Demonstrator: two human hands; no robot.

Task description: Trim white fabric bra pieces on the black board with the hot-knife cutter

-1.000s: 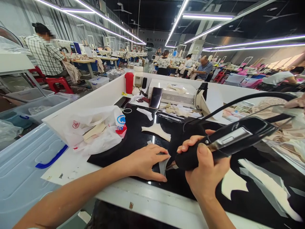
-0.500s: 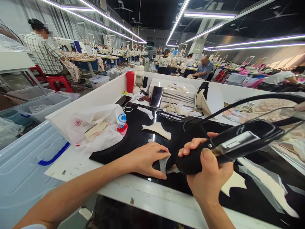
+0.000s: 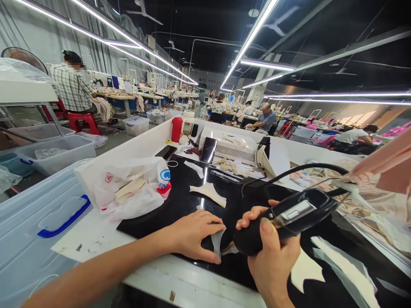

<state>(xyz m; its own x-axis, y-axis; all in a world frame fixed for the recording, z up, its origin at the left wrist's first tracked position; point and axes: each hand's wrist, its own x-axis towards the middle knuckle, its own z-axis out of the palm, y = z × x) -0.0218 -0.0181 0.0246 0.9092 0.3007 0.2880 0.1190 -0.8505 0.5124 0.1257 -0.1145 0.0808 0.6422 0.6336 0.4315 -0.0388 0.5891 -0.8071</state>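
Observation:
My left hand [image 3: 195, 237] lies low over the black board [image 3: 186, 218], thumb and forefinger spread apart, their tips at the two ends of a small translucent grey fabric piece [image 3: 217, 241]. Just right of that piece, my right hand [image 3: 272, 252] is wrapped round a black corded iron [image 3: 289, 218] with a silver strip on top. The iron's rounded front points towards my left hand, and its underside is mostly hidden. Beyond my hands rests a curved cream fabric piece [image 3: 208, 193]. Another cream piece [image 3: 306, 269] lies right of my right wrist.
A white plastic bag [image 3: 135, 184] holding cream scraps sits at the left. Behind the board are a phone [image 3: 208, 149], a white vented machine [image 3: 236, 150] and a red bottle [image 3: 176, 129]. Long pale strips [image 3: 346, 269] lie at right. The iron's black cord [image 3: 289, 171] arcs behind it.
My view has tilted up, so the bench sits lower in the picture. Pink cloth now shows at the right edge. Both hands keep nearly the same places at the grey piece.

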